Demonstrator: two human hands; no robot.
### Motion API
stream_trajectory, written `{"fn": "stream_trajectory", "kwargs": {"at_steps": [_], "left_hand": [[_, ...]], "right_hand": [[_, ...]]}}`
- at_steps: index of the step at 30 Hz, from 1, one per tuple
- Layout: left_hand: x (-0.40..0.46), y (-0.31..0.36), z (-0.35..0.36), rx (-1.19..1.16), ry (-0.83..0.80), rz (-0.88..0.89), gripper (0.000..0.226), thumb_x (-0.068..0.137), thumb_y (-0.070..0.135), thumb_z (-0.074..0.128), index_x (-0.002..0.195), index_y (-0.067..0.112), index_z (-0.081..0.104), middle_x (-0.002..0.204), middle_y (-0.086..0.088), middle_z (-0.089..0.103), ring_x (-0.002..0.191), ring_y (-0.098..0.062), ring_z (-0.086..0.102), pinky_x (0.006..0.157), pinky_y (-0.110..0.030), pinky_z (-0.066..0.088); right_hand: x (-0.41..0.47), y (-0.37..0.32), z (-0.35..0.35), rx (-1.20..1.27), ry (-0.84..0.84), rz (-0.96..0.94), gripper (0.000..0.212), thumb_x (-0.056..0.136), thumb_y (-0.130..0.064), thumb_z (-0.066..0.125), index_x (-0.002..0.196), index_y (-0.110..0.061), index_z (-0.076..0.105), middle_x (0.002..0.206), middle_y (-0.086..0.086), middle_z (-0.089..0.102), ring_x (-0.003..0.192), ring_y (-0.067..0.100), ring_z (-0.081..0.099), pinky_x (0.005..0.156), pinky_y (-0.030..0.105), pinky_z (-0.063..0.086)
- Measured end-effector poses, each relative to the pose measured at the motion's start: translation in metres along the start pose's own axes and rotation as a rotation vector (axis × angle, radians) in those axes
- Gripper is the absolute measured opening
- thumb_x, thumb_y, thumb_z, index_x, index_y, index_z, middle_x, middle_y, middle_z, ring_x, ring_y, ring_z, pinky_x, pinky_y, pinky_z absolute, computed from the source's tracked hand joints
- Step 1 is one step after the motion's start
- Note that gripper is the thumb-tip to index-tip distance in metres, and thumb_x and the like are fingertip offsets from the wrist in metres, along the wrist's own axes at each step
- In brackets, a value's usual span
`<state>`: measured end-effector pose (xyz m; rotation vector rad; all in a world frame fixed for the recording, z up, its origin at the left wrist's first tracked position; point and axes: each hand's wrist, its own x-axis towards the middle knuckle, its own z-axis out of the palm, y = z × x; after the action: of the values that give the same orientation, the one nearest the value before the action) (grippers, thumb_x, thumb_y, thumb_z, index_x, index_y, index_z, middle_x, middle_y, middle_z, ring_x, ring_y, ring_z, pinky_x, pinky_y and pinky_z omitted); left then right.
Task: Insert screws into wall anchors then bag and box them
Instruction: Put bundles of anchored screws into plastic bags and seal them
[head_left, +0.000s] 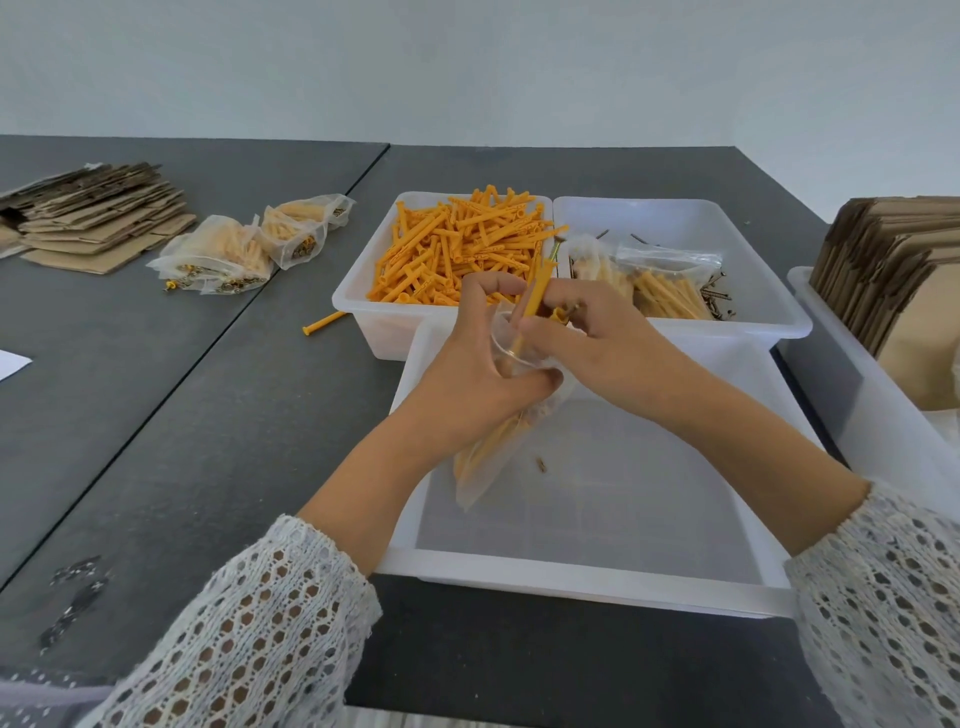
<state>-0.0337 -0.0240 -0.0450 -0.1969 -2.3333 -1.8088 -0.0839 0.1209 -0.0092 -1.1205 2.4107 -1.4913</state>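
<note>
Over the near tub (597, 577), the left hand (483, 374) grips a clear bag (498, 457) while the right hand (597, 348) pinches an orange anchor (535, 296) into its mouth. Behind: anchor tub (363, 291), screw tub (769, 306). Filled bags (218, 254) and cardboard (98, 218) lie left on the table (208, 415).

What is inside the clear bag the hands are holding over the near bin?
The clear bag holds several orange anchors low down; another anchor, pinched by the right hand, enters its mouth. The left hand covers the middle, so no count.
</note>
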Motion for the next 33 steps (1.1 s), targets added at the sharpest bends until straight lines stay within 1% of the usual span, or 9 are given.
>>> {"fn": "stream_trajectory", "kwargs": {"at_steps": [3,8,14,16,18,20,25,28,33], "left_hand": [[0.001,0.000,-0.001,-0.006,0.000,0.003,0.066,0.078,0.009,0.073,0.126,0.027,0.031,0.109,-0.012,0.067,0.095,-0.026,0.070,0.082,-0.044,0.060],[0.002,0.000,0.000,0.008,0.005,-0.012,0.068,0.076,0.012,0.074,0.126,0.030,0.031,0.107,-0.011,0.065,0.091,-0.025,0.071,0.074,-0.036,0.059],[0.002,0.001,-0.004,-0.028,0.097,-0.053,0.067,0.077,0.009,0.076,0.124,0.030,0.033,0.110,-0.004,0.063,0.088,-0.028,0.070,0.071,-0.040,0.062],[0.004,0.001,-0.006,-0.047,0.193,-0.067,0.066,0.079,0.002,0.075,0.124,0.027,0.034,0.107,-0.002,0.063,0.083,-0.011,0.069,0.063,-0.028,0.060],[0.007,0.001,-0.009,-0.064,0.289,-0.075,0.065,0.080,-0.001,0.074,0.124,0.024,0.034,0.106,0.000,0.062,0.077,0.003,0.065,0.059,-0.017,0.054],[0.009,0.001,-0.010,-0.082,0.364,-0.082,0.065,0.079,-0.001,0.075,0.124,0.023,0.035,0.107,0.004,0.057,0.079,0.005,0.063,0.062,-0.014,0.053],[0.009,0.001,-0.010,-0.067,0.404,-0.074,0.066,0.078,0.001,0.076,0.125,0.023,0.035,0.101,0.011,0.055,0.072,0.019,0.058,0.057,-0.010,0.049],[0.008,0.002,-0.011,-0.075,0.400,-0.081,0.066,0.079,0.001,0.075,0.126,0.023,0.035,0.101,0.008,0.059,0.076,0.012,0.061,0.056,-0.013,0.051],[0.007,0.005,-0.010,-0.078,0.407,-0.100,0.067,0.079,0.002,0.075,0.127,0.024,0.034,0.102,0.006,0.060,0.090,-0.006,0.061,0.058,-0.016,0.053]], "right_hand": [[0.000,-0.002,-0.003,-0.084,-0.075,-0.037,0.014,0.093,-0.016,0.058,0.085,-0.009,0.066,0.081,0.012,0.063,0.080,0.026,0.057,0.077,0.041,0.047],[0.000,-0.001,-0.005,-0.072,-0.133,-0.032,0.016,0.096,-0.014,0.058,0.087,-0.021,0.070,0.073,-0.012,0.062,0.072,0.004,0.056,0.072,0.021,0.045],[0.001,-0.002,-0.007,-0.017,0.202,-0.120,0.013,0.091,-0.007,0.056,0.085,-0.011,0.067,0.077,0.004,0.063,0.072,0.019,0.054,0.069,0.029,0.042],[0.002,-0.007,-0.017,0.125,0.283,-0.105,0.015,0.086,-0.009,0.050,0.075,-0.008,0.060,0.068,0.004,0.055,0.065,0.015,0.048,0.066,0.029,0.040],[0.001,-0.011,-0.027,0.409,0.143,-0.035,0.020,0.083,-0.012,0.043,0.067,-0.009,0.053,0.061,0.001,0.050,0.058,0.014,0.043,0.062,0.028,0.037],[-0.003,-0.015,-0.031,0.617,-0.200,0.086,0.030,0.087,-0.018,0.040,0.064,-0.008,0.057,0.060,0.005,0.052,0.056,0.017,0.045,0.057,0.029,0.038],[-0.015,-0.005,0.006,-0.021,-0.858,0.444,0.032,0.104,-0.021,0.045,0.114,0.000,0.066,0.106,0.017,0.071,0.093,0.027,0.069,0.083,0.036,0.058],[-0.023,0.001,0.025,-0.118,-0.993,0.549,0.037,0.104,-0.028,0.045,0.133,-0.005,0.055,0.125,0.011,0.065,0.113,0.020,0.064,0.097,0.040,0.054],[-0.024,-0.006,0.039,-0.034,-1.087,0.537,0.039,0.105,-0.030,0.041,0.137,-0.010,0.052,0.131,0.010,0.061,0.118,0.022,0.060,0.102,0.045,0.050]]}}
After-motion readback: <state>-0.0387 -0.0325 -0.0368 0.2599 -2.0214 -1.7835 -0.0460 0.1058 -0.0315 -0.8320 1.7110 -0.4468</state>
